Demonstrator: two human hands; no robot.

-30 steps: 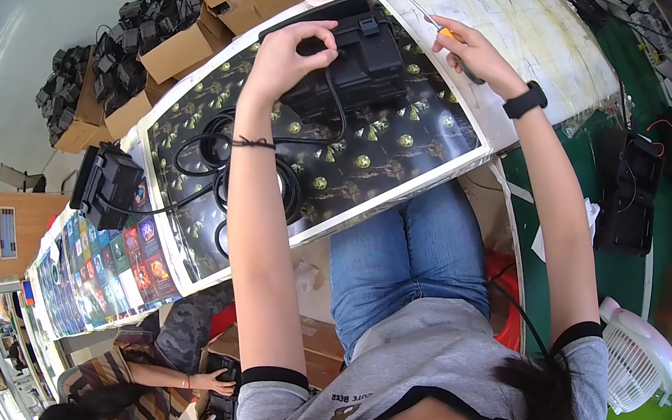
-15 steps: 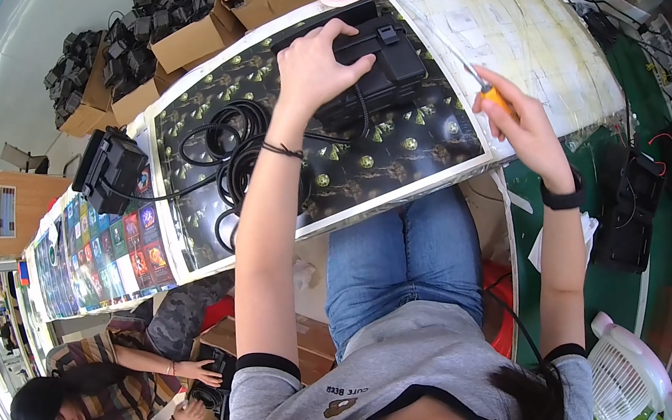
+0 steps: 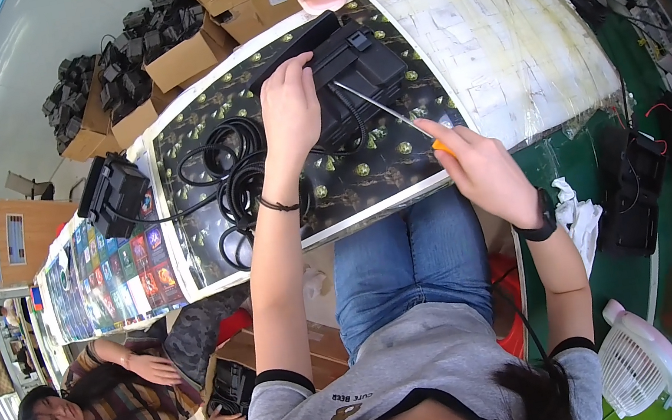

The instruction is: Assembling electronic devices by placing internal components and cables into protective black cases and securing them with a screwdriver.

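Black latched case [image 3: 373,63] lies at twelve o'clock from the wearer; the left hand [image 3: 291,111] rests fingers on it, pinch unclear. The right hand [image 3: 484,173] is wrapped around an orange-handled screwdriver [image 3: 441,147], pointing toward ten o'clock. Tool placement seems in hand, calling for steady alignment.

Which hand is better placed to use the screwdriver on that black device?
Probably the right hand: it grips the screwdriver, which points toward the black device. The left hand rests at the device's left side, perhaps steadying it.
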